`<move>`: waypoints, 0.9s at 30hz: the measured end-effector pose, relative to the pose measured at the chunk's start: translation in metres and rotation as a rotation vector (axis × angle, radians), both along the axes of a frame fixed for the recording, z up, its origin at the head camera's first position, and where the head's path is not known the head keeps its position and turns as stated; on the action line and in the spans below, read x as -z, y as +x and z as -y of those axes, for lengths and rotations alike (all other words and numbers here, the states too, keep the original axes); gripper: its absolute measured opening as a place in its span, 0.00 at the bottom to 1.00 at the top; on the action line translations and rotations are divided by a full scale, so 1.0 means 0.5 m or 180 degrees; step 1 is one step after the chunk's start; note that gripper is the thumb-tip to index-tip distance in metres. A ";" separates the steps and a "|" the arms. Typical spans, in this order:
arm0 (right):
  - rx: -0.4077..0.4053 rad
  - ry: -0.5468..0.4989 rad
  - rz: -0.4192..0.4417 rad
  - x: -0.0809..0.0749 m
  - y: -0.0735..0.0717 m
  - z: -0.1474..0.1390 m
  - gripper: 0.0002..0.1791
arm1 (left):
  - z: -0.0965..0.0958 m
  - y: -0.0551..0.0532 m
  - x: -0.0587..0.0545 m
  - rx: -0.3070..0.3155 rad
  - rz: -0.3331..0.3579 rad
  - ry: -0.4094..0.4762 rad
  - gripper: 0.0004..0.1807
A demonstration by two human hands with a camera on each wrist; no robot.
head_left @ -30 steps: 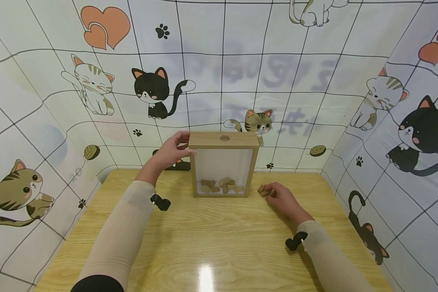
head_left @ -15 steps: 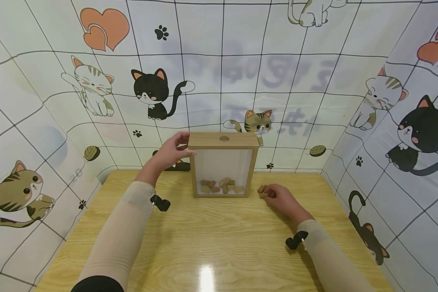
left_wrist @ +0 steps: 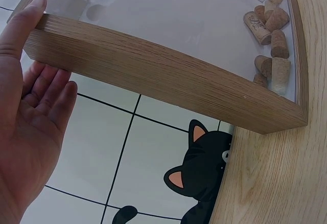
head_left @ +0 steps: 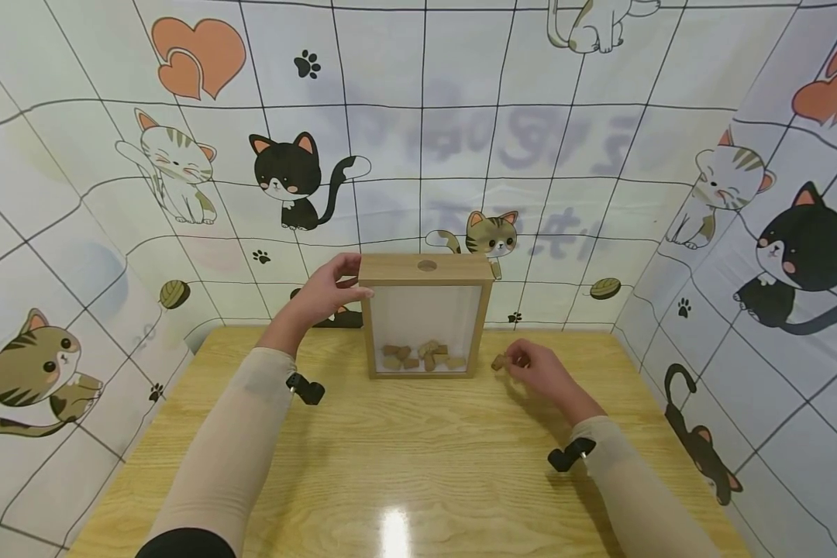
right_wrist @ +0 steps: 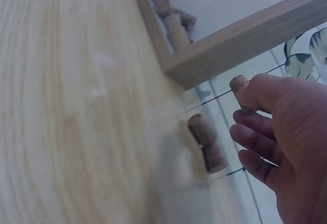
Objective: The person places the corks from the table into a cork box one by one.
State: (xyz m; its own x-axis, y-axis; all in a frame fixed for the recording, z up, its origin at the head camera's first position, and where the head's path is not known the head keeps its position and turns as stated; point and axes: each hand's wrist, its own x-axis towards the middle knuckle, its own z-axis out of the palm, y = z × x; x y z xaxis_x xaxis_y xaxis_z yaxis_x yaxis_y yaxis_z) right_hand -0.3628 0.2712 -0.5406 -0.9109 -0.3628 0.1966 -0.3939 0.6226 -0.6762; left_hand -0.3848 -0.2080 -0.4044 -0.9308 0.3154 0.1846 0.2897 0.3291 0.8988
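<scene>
A shallow wooden box (head_left: 397,269) with a see-through front and a round hole in its top stands upright near the back of the table. My left hand (head_left: 324,293) grips its upper left corner, thumb on the front edge and fingers behind. Several wine corks (left_wrist: 279,44) lie at the bottom inside the box. To the right of the box, my right hand (right_wrist: 301,127) pinches one cork (right_wrist: 238,83) between thumb and forefinger. Below that hand, two more corks (right_wrist: 203,130) lie end to end on the table.
The wooden table (head_left: 404,449) runs up to a wall cloth (head_left: 390,201) printed with cats and grid lines, close behind the box. Side cloths flank the table left and right. Each wrist carries a small black camera (head_left: 570,455).
My right hand has lifted slightly off the table from the small group of corks, with one cork in its pinch. The left hand and the box have stayed put.
</scene>
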 end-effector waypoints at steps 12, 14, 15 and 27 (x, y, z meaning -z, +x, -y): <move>0.0143 -0.0468 -0.0013 -0.063 0.018 0.015 0.13 | -0.001 0.003 -0.002 -0.0005 0.0012 0.0037 0.44; 0.0153 -0.0577 -0.0021 -0.073 0.019 0.017 0.15 | -0.001 0.003 -0.002 -0.0010 -0.0006 0.0018 0.44; 0.0155 -0.0635 -0.0030 -0.078 0.020 0.018 0.15 | -0.002 0.003 -0.003 -0.0008 -0.0011 0.0016 0.44; 0.0306 -0.0808 -0.0387 -0.135 0.031 0.033 0.13 | -0.001 0.003 -0.003 0.0004 -0.0014 0.0017 0.45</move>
State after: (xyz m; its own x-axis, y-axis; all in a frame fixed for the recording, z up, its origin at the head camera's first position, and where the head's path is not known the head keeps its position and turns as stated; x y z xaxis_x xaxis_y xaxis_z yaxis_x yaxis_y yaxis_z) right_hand -0.3473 0.2549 -0.4730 -0.9029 -0.2013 0.3798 -0.4289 0.4780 -0.7665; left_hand -0.3833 -0.2073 -0.4027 -0.9296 0.3156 0.1904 0.2941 0.3239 0.8992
